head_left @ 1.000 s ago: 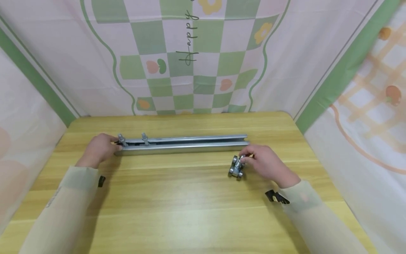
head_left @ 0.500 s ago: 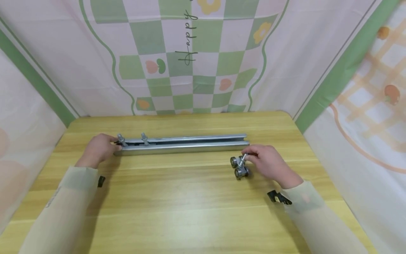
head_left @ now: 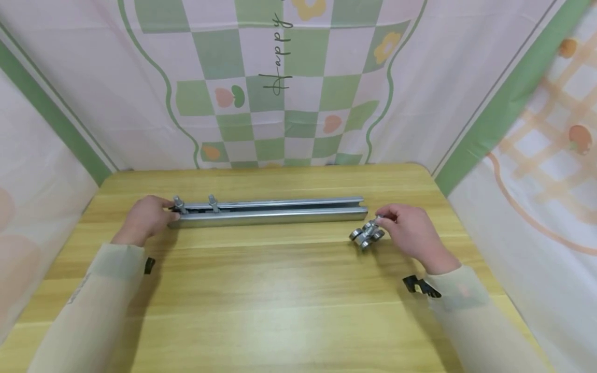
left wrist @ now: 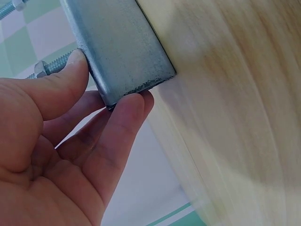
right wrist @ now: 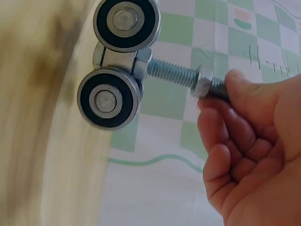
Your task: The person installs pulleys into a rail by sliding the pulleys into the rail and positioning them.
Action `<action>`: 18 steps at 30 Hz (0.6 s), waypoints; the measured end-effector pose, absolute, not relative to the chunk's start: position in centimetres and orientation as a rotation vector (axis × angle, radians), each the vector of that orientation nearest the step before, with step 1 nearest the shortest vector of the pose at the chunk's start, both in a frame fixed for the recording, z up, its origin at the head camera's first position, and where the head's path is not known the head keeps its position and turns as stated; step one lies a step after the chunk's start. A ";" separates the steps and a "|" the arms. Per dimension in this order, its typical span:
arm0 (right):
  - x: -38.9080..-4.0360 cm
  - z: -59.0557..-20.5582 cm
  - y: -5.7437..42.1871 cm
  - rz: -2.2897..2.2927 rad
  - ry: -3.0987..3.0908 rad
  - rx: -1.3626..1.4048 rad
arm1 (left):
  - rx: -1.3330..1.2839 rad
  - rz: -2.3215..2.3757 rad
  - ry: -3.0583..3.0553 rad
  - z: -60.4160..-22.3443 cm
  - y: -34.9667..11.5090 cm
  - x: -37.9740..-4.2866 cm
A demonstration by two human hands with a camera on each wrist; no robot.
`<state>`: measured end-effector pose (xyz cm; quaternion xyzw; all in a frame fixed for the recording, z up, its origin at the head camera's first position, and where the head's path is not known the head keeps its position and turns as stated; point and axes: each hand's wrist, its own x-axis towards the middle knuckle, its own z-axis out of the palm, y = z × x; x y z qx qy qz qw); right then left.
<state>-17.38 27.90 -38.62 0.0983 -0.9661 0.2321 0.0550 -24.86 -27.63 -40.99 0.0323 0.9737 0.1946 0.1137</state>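
A silver steel C-channel rail (head_left: 280, 216) lies across the table with its slot facing up. My left hand (head_left: 145, 217) holds its left end; in the left wrist view the thumb lies along the slot edge and fingertips press the rail's end (left wrist: 122, 52). Two threaded bolts (head_left: 212, 203) stick up from the slot near that end. My right hand (head_left: 415, 235) pinches the bolt tip of a four-wheeled roller trolley (head_left: 367, 236), just beyond the rail's right end. In the right wrist view, a nut (right wrist: 203, 83) sits on the bolt beside the fingertips, and two wheels show.
The wooden table (head_left: 270, 305) spreads in front of the rail. A printed green-and-white checked curtain (head_left: 266, 103) hangs behind its far edge, and more cloth stands at both sides. Black straps (head_left: 421, 286) are on the wrists.
My right hand has moved right and slightly away from me, turning and tilting the trolley so its bolt points to the upper right. The left hand and the rail have stayed put.
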 end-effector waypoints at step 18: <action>-18.1 -39.2 31.8 0.694 -2.932 -0.043 | 0.094 0.560 2.860 -40.9 -27.7 -24.9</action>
